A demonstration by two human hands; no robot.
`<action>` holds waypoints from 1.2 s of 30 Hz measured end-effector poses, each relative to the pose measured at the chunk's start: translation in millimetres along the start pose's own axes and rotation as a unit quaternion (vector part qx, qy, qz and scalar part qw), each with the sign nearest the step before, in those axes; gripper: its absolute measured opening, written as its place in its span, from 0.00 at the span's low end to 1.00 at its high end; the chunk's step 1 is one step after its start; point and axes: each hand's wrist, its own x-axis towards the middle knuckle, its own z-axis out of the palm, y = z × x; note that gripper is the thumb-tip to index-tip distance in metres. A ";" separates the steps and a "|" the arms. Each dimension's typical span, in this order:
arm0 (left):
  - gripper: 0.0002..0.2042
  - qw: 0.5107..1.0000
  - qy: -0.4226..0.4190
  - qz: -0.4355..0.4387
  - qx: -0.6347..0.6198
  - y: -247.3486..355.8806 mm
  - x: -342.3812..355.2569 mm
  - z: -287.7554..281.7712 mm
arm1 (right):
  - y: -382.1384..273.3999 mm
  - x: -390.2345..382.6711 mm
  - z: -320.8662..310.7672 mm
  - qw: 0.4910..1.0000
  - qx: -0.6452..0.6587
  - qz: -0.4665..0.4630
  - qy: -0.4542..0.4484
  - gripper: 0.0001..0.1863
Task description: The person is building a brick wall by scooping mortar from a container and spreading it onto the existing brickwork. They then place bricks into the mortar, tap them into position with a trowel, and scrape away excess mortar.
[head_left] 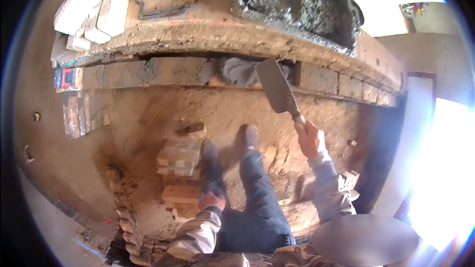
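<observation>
My right hand (310, 140) grips the handle of a trowel (274, 84). The trowel's broad blade points up and away, over or beside a patch of grey wet mortar (235, 71) on the row of bricks (175, 71). Beyond it, a black tub (294, 5) of wet mortar rests on the higher ledge (376, 62). My left hand (212, 201) is low by my left leg, its fingers curled; what they hold, if anything, is too small to make out. A stack of bricks (175, 155) stands beside my left foot.
Pale bricks (111, 5) and a bent metal bar (173, 12) lie on the ledge. A red and blue object (67, 77) sits at the row's left end, above more bricks (79, 113). A small yellow item (36, 116) lies at left. Bright light fills the right side.
</observation>
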 end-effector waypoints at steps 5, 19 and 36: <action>0.28 0.999 -0.008 -0.020 -0.044 24.1 -8.4 -3.3 | -12.9 75.1 -149.5 0.977 -0.092 -0.119 0.149 0.13; 0.29 0.992 -0.003 -0.098 -0.082 55.2 -21.8 4.7 | -102.6 264.4 -153.5 0.927 -0.241 -0.283 -0.059 0.16; 0.29 0.992 -0.018 -0.098 -0.077 68.6 -22.4 1.8 | -67.5 211.7 -180.8 0.937 -0.128 -0.277 -0.168 0.15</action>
